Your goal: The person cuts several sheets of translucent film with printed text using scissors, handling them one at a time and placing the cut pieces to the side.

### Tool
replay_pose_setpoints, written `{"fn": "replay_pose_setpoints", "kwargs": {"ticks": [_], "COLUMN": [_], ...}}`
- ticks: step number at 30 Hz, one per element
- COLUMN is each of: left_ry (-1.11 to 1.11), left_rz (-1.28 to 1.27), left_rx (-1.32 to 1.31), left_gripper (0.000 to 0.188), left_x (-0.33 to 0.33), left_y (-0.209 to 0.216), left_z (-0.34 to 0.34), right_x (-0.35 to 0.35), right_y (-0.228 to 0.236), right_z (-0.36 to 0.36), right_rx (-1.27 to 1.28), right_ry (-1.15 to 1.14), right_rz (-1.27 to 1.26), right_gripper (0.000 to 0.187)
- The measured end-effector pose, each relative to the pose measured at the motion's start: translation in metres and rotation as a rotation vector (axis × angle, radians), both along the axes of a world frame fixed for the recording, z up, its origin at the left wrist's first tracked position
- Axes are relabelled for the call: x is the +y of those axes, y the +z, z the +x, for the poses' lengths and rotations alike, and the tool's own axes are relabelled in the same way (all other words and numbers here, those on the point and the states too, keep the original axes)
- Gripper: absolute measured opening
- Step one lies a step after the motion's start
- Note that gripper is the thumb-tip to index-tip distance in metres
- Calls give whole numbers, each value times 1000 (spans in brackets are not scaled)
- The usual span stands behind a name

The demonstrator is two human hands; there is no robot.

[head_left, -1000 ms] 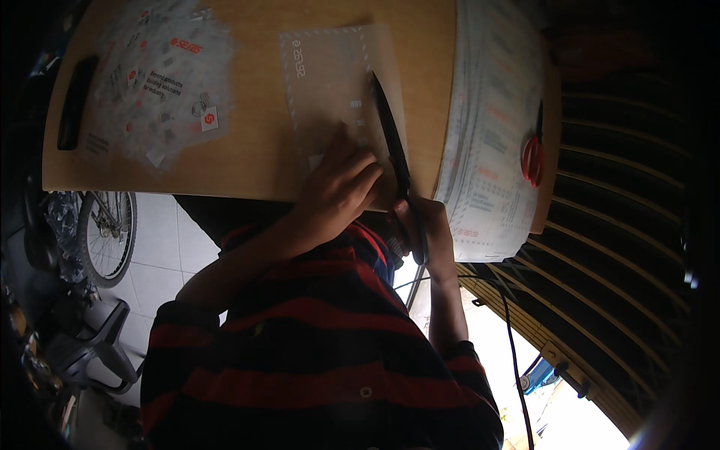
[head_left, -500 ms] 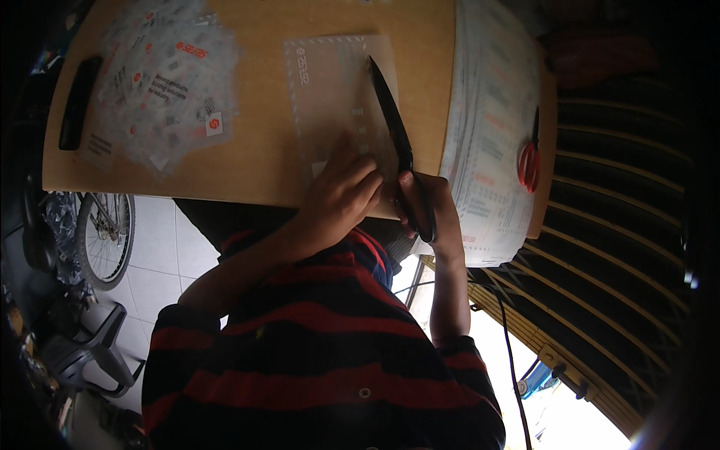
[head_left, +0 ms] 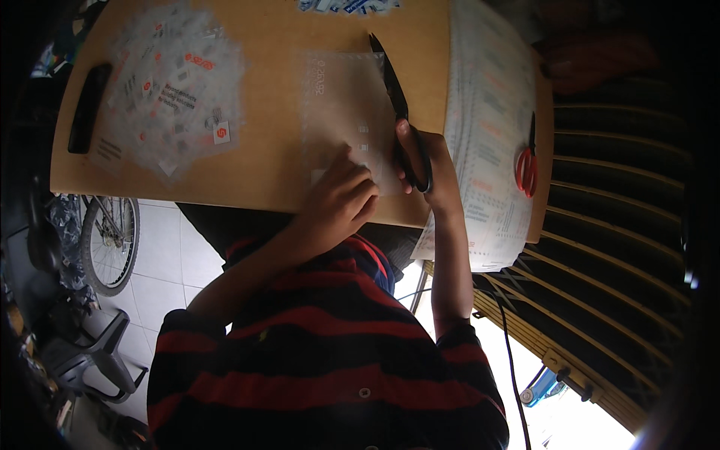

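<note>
A translucent plastic sheet (head_left: 334, 105) with faint print lies on the brown table, close to its near edge. My left hand (head_left: 341, 199) presses on the sheet's near part with curled fingers, the index finger reaching forward. In my right hand (head_left: 431, 161) are black-handled scissors (head_left: 397, 86), the thumb on top near the pivot. Their dark blades run along the sheet's right edge, with the tips past its far edge. Whether plastic lies between the blades, I cannot make out.
Small cut plastic pieces (head_left: 176, 97) are heaped at the left beside a dark long object (head_left: 90, 109). Large printed sheets (head_left: 487, 142) are stacked at the right, with red-handled scissors (head_left: 527, 169) on them. Blue-and-white pieces (head_left: 349, 6) lie at the far edge.
My right hand has moved forward with the scissors, along the sheet's right side, and the tips now pass its far edge. My left hand stays on the sheet. The whole view has shifted slightly.
</note>
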State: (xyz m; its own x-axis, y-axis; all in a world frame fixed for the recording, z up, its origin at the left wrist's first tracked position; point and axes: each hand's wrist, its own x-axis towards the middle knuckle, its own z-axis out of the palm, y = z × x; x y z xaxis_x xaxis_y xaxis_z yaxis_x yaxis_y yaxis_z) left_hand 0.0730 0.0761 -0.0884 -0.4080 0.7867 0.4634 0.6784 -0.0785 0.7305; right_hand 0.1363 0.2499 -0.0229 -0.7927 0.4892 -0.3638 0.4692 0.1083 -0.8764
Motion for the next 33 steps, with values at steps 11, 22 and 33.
{"fn": "replay_pose_setpoints", "kwargs": {"ticks": [11, 22, 33], "left_ry": [273, 231, 217], "left_rz": [-239, -240, -169], "left_rx": [201, 191, 186], "left_gripper": [29, 36, 33], "left_x": [-60, -49, -46], "left_y": [23, 9, 7], "left_z": [-35, -43, -35], "right_x": [-29, -80, -79], "right_y": [-6, -15, -17], "right_z": [84, 193, 173], "right_rx": [188, -50, -75], "right_ry": [102, 202, 267], "right_rz": [-265, -260, -188], "right_gripper": [59, 76, 73]}}
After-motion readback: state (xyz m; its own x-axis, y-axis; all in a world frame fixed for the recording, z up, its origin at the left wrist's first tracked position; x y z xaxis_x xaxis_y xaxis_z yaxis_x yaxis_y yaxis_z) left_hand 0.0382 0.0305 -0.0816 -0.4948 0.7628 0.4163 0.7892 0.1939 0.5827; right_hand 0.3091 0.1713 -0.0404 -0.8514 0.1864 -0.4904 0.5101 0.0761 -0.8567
